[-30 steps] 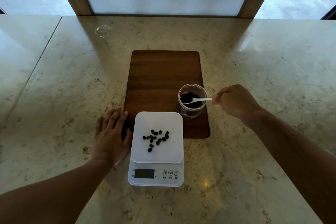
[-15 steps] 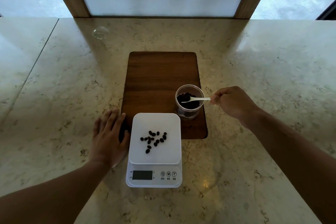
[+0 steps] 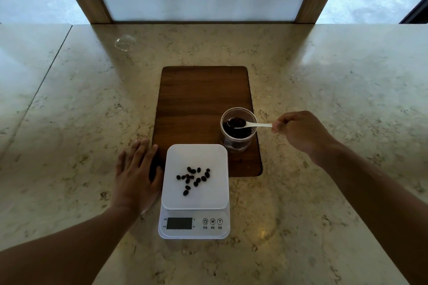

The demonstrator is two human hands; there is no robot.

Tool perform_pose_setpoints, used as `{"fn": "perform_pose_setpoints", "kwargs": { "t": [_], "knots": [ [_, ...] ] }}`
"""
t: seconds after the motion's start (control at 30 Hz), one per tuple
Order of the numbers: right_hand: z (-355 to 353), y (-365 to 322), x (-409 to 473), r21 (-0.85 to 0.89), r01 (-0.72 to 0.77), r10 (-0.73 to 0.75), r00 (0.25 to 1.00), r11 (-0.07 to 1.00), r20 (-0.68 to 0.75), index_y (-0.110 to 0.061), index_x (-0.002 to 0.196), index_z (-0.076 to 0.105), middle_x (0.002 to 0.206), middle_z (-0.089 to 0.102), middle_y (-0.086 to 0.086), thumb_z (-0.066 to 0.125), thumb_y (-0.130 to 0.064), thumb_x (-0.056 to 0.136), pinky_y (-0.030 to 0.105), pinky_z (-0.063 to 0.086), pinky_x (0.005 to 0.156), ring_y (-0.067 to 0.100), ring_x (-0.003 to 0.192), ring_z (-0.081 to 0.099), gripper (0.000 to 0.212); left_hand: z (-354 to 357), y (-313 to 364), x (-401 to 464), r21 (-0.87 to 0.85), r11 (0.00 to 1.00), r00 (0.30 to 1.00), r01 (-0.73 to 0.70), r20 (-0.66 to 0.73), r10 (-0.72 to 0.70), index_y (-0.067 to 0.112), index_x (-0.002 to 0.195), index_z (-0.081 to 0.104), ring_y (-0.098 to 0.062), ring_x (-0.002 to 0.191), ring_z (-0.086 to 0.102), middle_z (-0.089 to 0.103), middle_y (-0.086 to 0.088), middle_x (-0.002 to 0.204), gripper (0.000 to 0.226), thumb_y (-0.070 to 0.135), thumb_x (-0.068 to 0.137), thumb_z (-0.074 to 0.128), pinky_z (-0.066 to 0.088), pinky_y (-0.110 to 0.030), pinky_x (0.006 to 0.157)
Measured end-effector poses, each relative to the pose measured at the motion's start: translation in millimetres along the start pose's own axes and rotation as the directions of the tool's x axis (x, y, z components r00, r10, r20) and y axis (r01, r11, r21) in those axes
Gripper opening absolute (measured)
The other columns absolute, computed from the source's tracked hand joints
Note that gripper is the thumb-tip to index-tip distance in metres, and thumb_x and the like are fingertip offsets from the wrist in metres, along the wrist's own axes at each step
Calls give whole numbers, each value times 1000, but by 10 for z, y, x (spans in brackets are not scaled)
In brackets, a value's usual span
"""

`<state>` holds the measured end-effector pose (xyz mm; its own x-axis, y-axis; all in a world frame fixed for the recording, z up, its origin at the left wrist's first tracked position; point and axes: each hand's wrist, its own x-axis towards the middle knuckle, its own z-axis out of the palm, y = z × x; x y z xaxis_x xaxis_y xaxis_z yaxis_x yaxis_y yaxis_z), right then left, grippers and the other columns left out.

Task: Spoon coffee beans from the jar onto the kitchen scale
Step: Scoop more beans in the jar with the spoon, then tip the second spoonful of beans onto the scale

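Right hand [image 3: 301,133]: fingers pinched on the end of the white spoon [image 3: 251,124]. The bowl, dipped among the beans half a second ago, is now seen raised to about rim level inside the clear jar [image 3: 238,128], with coffee beans heaped on it.

Left hand [image 3: 136,177]: laid flat, fingers spread slightly, on the marble counter [image 3: 324,76], touching the left edge of the kitchen scale [image 3: 194,190]; placement unchanged from the earlier frames.

Jar: stood on the near right corner of the wooden board [image 3: 203,99], just beyond the scale's far right corner.

Scale: a scatter of loose beans [image 3: 193,178] is held on the white platform, its count and layout unaltered. The display is dark and unreadable; button markings are too small to be read.

Far left: a small clear domed object [image 3: 125,42], identity not determinable. Both forearms are cut off by the frame's lower edges.
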<state>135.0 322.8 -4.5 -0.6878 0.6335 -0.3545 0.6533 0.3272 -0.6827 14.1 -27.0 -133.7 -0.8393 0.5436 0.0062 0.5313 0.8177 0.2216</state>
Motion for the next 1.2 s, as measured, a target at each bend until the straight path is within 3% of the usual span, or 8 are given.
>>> {"fn": "perform_pose_setpoints", "kwargs": {
  "t": [0.23,0.5,0.67,0.83,1.1,1.2],
  "knots": [
    [-26,20,-45,35,-14,13,1000,999,4,-23,69,73,50,56,-7,62,-20,90,20,30,40,1,30,39,25,30,-16,10,2,1000,1000,-6,-10,6,18,151,33,-23,152,10,25,-9,162,66,48,92,25,10,-52,122],
    [-27,32,-62,41,-23,23,1000,999,-2,-24,66,72,38,55,-14,61,-20,92,12,28,32,-2,29,41,28,54,-38,4,11,1000,1000,-8,-16,8,18,151,32,-21,153,9,24,-8,163,65,47,93,26,9,-51,122],
    [-45,28,-75,42,-26,26,1000,999,-3,-24,66,73,36,54,-13,61,-21,91,17,29,35,1,28,40,27,45,-30,3,5,1000,1000,-3,-18,3,18,151,32,-21,153,8,24,-8,163,66,48,93,25,9,-50,122],
    [-71,-7,-99,88,-19,19,1000,996,0,-20,67,73,34,51,-12,61,-18,91,13,27,29,1,26,37,27,53,-28,6,-3,1000,1000,-2,-20,2,19,151,32,-20,153,8,23,-7,163,66,48,93,24,9,-50,122],
    [60,-49,-195,92,33,-39,997,995,65,-19,72,74,37,49,-10,60,-21,93,24,29,41,3,29,36,26,-13,40,-3,-22,1000,1000,16,-10,-16,19,151,32,-20,153,5,21,-7,164,68,49,91,22,6,-49,123],
    [180,-94,-278,76,66,-73,993,995,97,-21,72,74,41,55,-13,59,-24,94,24,31,50,1,33,46,26,-4,31,1,-17,1000,1000,22,-5,-22,21,152,31,-18,153,5,20,-5,164,67,49,92,23,7,-49,123]
  ]
}}
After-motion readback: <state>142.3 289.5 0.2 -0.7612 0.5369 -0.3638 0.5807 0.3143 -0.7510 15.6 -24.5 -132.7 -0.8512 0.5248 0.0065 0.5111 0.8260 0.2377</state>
